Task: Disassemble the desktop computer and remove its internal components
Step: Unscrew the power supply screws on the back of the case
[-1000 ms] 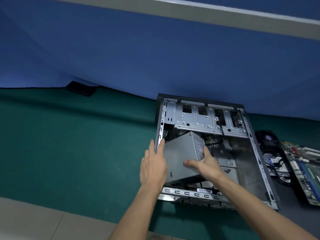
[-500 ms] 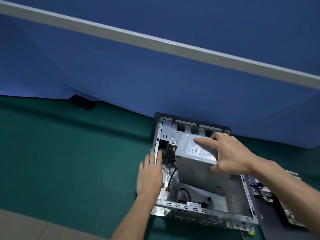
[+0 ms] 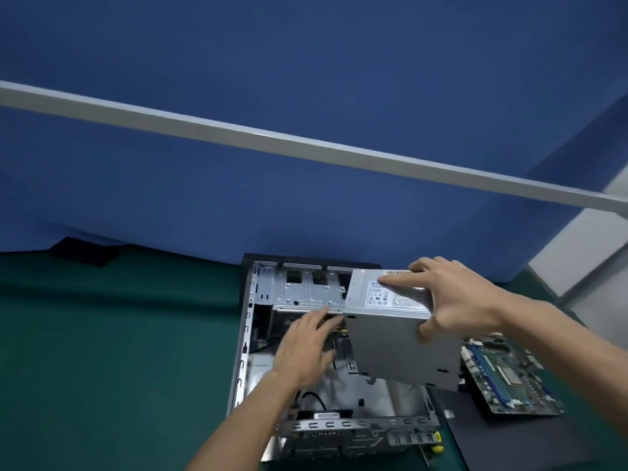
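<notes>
An open grey computer case (image 3: 244, 334) lies on its side on the green mat, its drive cage at the far end. My right hand (image 3: 452, 297) grips a grey power supply unit (image 3: 390, 338) by its labelled top end, with fingers over the label and thumb on the side panel. The unit hangs tilted above the case's right side. My left hand (image 3: 306, 348) reaches into the case with fingers stretched toward the cables under the drive cage; whether it holds any cable is hidden.
A green motherboard (image 3: 509, 375) lies on a black panel (image 3: 492, 436) right of the case. A small black object (image 3: 85, 253) sits at the foot of the blue partition on the far left. The green mat (image 3: 119, 351) stretches left of the case.
My right hand lifted the power supply up out of the case and carried it to the right. My left hand left the case's left edge and reached inside.
</notes>
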`<state>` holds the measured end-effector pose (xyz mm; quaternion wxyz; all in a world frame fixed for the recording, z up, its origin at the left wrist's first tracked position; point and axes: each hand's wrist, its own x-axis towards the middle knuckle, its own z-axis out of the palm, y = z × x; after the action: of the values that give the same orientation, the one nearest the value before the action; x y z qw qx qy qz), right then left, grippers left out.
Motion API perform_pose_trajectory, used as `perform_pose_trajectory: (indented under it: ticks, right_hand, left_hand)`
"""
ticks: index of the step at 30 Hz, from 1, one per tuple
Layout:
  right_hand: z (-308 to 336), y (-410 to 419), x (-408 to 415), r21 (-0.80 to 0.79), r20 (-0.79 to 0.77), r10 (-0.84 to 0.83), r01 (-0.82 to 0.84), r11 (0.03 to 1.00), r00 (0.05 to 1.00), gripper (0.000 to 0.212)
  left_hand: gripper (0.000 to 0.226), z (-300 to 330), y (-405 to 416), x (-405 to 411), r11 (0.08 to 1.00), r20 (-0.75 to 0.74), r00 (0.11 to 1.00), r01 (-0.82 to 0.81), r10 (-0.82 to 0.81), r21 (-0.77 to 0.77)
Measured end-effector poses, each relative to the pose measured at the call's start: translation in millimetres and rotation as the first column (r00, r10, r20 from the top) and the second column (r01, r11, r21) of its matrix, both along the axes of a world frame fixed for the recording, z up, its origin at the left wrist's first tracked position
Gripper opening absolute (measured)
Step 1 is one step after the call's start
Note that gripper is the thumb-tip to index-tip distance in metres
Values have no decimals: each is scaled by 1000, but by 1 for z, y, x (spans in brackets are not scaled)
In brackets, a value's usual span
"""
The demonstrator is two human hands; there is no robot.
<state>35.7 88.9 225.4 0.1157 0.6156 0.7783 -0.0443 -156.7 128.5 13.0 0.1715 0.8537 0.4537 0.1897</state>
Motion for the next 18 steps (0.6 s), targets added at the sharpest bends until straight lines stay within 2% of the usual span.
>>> perform_pose_trajectory:
  ticks: [2,4,8,10,14,16,18]
  right_hand:
    - [7,-4,7,11,-40,-36,36,999,999,89]
    - [8,-7,13,10,-83,-70,71,997,994,87]
    - [-3,-10,22,-48,-195,-137,130,990,971,87]
    - [-11,-10,26,-67,-277,-169,156,985,946,88]
    - [-26,-10,26,-99,-454,-237,216,971,859,99]
    - [-31,-10,22,-84,-416,-237,223,971,878,106]
    - [-35,-10,16,-43,-357,-200,198,979,912,107]
  left_hand:
    - [50,5,0,23,994,134,991,-16,30,-108]
    - [40,8,2,35,988,159,985,-43,67,-145]
    - [29,15,10,33,993,-138,990,22,-6,114]
    - [24,22,11,24,981,-245,970,41,7,189]
    - [23,33,9,4,963,-371,926,36,69,267]
    - [20,33,11,0,975,-462,882,16,90,220]
    - [31,31,13,-5,977,-492,858,-49,147,206]
